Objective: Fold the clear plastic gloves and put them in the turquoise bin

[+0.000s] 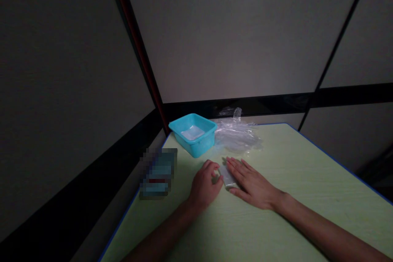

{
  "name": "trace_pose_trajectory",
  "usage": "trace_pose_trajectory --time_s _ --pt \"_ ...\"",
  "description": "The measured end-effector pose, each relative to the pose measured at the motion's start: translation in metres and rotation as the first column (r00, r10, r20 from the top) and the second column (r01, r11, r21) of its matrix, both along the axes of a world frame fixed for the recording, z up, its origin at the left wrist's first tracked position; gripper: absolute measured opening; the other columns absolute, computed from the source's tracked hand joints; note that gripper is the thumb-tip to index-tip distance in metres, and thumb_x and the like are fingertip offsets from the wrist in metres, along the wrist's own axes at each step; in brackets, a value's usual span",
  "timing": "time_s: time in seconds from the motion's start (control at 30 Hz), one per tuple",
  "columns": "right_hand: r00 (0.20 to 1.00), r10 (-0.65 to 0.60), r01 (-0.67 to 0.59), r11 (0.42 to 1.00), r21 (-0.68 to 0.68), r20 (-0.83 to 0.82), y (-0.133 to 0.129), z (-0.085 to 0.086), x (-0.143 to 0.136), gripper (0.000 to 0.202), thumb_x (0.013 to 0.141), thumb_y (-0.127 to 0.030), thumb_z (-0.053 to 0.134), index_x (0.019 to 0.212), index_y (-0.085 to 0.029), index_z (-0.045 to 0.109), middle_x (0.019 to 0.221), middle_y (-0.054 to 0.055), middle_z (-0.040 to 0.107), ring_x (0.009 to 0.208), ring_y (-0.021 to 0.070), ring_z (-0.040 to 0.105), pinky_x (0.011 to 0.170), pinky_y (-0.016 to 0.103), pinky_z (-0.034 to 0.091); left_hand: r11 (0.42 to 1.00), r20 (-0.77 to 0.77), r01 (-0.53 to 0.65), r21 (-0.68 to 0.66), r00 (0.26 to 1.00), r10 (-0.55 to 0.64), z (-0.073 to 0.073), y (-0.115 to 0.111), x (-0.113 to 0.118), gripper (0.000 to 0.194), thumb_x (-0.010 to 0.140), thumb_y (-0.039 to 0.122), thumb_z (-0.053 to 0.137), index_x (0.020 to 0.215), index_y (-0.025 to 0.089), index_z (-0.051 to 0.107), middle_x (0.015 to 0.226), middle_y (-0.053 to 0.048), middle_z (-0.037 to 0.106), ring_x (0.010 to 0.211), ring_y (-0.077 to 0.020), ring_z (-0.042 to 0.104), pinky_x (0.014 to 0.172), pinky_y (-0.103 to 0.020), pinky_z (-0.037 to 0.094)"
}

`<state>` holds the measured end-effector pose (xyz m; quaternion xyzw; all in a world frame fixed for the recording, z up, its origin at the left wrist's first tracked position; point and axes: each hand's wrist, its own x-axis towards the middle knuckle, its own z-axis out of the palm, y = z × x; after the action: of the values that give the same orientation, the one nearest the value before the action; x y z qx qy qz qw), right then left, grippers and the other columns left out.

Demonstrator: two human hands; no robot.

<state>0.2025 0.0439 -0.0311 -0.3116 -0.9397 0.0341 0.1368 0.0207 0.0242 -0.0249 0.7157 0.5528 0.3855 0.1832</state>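
A small folded sheet of thin clear plastic, which looks like a disposable plastic glove (226, 176), lies flat on the table between my hands. My right hand (250, 182) rests palm down over its right part, fingers stretched out and thumb apart. At its left edge is my left hand (205, 184), its fingers curled and the thumb and forefinger at the edge, with a small gap between them. The rest of the folded plastic is hidden beneath my right hand.
A turquoise plastic basket (204, 143) stands at the back left, with flat whitish plastic (193, 132) inside. Beside it lies a loose heap of clear plastic gloves (238, 135). A blurred-out object (161, 172) is at the table's left edge. Panelled walls stand behind the pale green table (307, 172).
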Motion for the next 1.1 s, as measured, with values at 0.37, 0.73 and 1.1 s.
trace_pose_trajectory --time_s 0.37,0.73,1.1 --pt "0.998 -0.053 0.051 0.997 0.055 0.023 0.002 -0.014 0.002 0.069 0.085 -0.052 0.029 0.136 -0.007 0.017 0.14 0.017 0.019 0.13 0.0228 0.012 0.104 0.043 0.017 0.969 -0.612 0.249 -0.009 0.764 -0.202 -0.011 -0.011 0.012 0.059 0.086 0.04 0.033 0.133 0.006 0.021 0.14 -0.014 0.02 0.13 -0.0217 0.011 0.106 -0.038 0.017" --pt "0.997 -0.076 0.074 0.996 0.051 0.032 0.001 -0.017 0.001 0.077 0.081 -0.058 0.033 0.135 -0.005 0.02 0.138 0.019 0.023 0.129 0.0252 0.017 0.104 0.043 0.018 0.954 -0.658 0.299 -0.04 0.711 -0.25 -0.009 -0.008 0.007 0.065 0.086 0.051 0.027 0.134 0.008 0.02 0.141 -0.014 0.016 0.131 -0.0219 0.008 0.105 -0.039 0.016" --pt "0.996 -0.093 0.093 0.995 0.045 -0.001 0.002 -0.016 0.0 0.072 0.083 -0.054 0.032 0.135 -0.006 0.019 0.139 0.018 0.021 0.129 0.0233 0.014 0.104 0.042 0.018 0.923 -0.646 0.379 -0.064 0.69 -0.328 0.002 -0.012 0.002 0.067 0.084 0.047 0.037 0.135 0.01 0.014 0.142 -0.012 0.011 0.131 -0.0218 0.005 0.106 -0.037 0.015"
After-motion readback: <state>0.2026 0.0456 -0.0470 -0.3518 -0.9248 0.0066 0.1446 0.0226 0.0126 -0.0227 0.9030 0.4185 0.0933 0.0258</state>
